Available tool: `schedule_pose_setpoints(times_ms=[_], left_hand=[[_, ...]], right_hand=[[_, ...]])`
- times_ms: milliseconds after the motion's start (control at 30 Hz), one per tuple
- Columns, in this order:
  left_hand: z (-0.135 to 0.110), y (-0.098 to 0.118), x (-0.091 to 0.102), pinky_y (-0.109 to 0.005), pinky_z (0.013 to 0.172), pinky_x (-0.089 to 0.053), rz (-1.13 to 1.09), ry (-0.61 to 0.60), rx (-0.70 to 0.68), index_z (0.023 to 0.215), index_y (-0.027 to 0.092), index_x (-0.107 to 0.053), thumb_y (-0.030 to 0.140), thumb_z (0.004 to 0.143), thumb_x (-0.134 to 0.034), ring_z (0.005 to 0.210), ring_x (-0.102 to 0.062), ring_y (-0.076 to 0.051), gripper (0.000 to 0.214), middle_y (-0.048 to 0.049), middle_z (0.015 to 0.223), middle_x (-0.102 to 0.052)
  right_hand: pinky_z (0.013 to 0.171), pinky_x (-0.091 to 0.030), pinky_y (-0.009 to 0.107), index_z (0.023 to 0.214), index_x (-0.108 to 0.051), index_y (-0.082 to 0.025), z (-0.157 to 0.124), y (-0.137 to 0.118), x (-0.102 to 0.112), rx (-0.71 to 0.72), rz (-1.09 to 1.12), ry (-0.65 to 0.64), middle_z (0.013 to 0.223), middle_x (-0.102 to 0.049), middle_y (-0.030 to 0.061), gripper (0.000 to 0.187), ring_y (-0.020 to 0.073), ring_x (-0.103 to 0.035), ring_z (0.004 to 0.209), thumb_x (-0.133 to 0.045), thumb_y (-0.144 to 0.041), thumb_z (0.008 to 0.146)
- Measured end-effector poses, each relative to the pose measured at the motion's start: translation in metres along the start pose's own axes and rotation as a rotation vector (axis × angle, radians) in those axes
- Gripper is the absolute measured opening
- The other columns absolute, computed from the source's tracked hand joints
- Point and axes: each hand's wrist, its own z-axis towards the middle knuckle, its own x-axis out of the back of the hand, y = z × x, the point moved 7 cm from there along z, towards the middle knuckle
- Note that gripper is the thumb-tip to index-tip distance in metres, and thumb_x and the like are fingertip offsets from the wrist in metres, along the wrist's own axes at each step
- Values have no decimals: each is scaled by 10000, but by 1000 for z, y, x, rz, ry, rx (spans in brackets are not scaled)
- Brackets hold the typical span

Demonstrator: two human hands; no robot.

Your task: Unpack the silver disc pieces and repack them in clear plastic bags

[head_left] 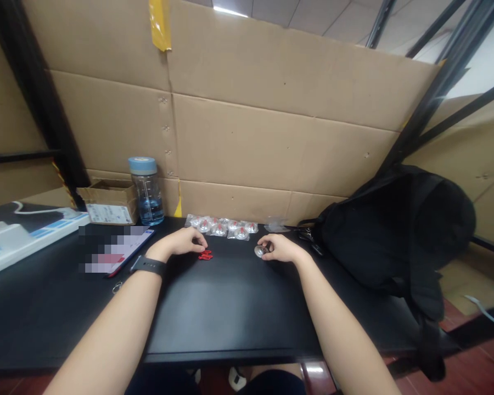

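My left hand [188,241] is closed, with thumb and forefinger pinched together at the edge of a small cluster of thin red pieces [206,255] on the black table. Their exact kind is too small to tell. Over to the right, my right hand [282,248] grips a small round shiny metal disc [260,251] between thumb and fingers, just above or against the tabletop. Behind both hands lies a row of clear plastic packets [219,229], each with a silvery round piece and a bit of red inside. An emptied-looking clear plastic wrapper [276,225] rests beyond my right hand.
A black backpack [399,236] fills the table's right side. To the left are a phone-like flat device [127,253], a metal ring [117,287], a power strip [37,241], a small cardboard box [111,197] and a blue-lidded bottle [148,192]. Cardboard walls the back.
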Motion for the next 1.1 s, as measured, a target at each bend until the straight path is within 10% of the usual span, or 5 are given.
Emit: schedule_pose_setpoints(times_ms=[533, 1100], left_hand=[[5, 34, -11, -260, 768, -448, 177, 65, -43, 820, 240, -707, 350, 826, -588, 808, -676, -189, 163, -5, 864, -752], [19, 75, -19, -334, 888, -504, -282, 384, -137, 849, 205, -734, 356, 750, -756, 878, -705, -216, 182, -23, 854, -767]], right_hand=[[692, -459, 240, 1159, -681, -231, 1, -22, 8, 82, 23, 190, 961, -701, 6, 527, 124, -587, 719, -800, -250, 646], [764, -503, 278, 1105, -649, -245, -1, -54, 8, 282, 256, 404, 1084, -681, 27, 426, 169, -650, 902, -727, -184, 691]])
